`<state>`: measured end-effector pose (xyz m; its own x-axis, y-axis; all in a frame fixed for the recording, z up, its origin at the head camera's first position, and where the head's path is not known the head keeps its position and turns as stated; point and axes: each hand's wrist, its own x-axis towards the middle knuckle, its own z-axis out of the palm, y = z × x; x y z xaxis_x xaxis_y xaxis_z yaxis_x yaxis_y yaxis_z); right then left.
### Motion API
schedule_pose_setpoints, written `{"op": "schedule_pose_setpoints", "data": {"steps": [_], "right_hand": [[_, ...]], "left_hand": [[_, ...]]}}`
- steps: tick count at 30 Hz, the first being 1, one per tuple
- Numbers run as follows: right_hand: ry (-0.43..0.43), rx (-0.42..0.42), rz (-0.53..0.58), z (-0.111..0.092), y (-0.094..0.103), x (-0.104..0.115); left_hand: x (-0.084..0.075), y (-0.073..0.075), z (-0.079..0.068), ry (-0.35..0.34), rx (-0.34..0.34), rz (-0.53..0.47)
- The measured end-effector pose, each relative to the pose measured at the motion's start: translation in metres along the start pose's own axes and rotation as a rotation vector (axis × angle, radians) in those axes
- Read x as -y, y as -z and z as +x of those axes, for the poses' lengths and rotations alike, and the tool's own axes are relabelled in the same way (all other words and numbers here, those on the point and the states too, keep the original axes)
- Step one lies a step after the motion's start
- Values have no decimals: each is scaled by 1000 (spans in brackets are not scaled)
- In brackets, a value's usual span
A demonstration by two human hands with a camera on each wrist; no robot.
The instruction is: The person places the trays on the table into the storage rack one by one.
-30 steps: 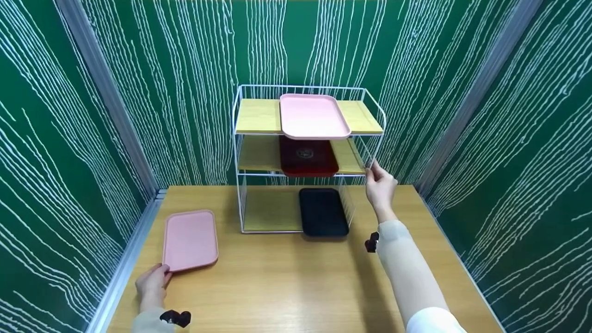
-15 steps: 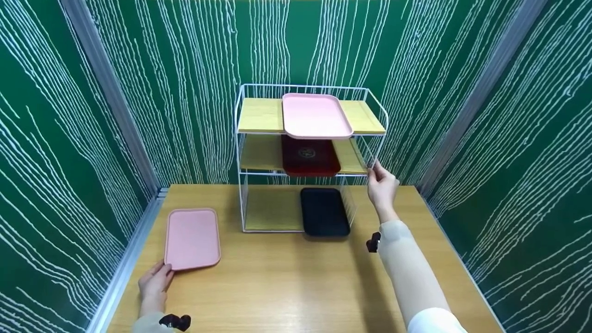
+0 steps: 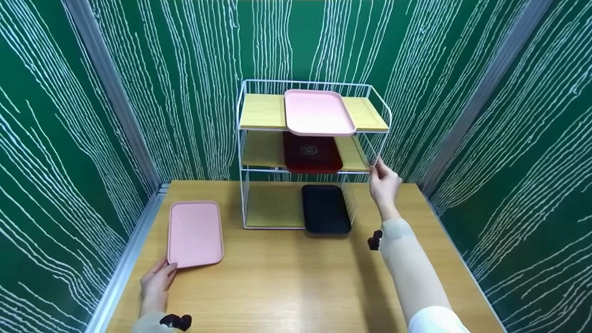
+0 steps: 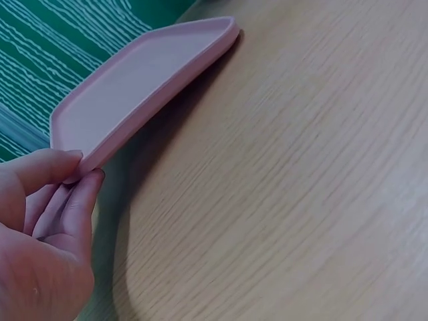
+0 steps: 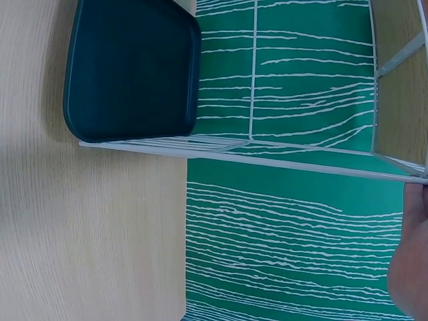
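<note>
My left hand (image 3: 156, 283) pinches the near-left corner of a pink tray (image 3: 195, 234) on the left of the table. In the left wrist view the thumb lies on the rim and fingers are underneath; the held end of the tray (image 4: 144, 83) looks raised. My right hand (image 3: 385, 185) holds the right front post of a white wire rack (image 3: 241, 162) at its middle shelf. Only part of that hand (image 5: 409, 267) shows in the right wrist view, its fingertips mostly hidden. The rack carries a second pink tray on top (image 3: 319, 112), a dark red tray (image 3: 312, 155) in the middle and a black tray (image 3: 326, 209) at the bottom.
Each rack level has a wooden board (image 3: 261, 111). All three trays on it jut past the front edge. The wooden table (image 3: 277, 277) is bounded by green walls (image 3: 194, 92) with white streaks and metal corner posts (image 3: 111, 92).
The head view has shifted a little. My left hand and its pink tray have moved slightly away from me across the table. My right hand keeps its hold on the rack.
</note>
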<state>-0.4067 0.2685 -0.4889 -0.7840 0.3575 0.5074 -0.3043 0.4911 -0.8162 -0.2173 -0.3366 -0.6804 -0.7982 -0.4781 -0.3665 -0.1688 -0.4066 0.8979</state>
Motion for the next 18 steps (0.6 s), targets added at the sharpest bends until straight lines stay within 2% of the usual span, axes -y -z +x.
{"op": "schedule_pose_setpoints", "data": {"steps": [10, 18], "right_hand": [[-10, 7, 36, 2, 1, 0], [-23, 7, 21, -1, -1, -2]], "left_hand": [[1, -5, -3, 24, 32, -97], [11, 3, -8, 45, 69, -177]]}}
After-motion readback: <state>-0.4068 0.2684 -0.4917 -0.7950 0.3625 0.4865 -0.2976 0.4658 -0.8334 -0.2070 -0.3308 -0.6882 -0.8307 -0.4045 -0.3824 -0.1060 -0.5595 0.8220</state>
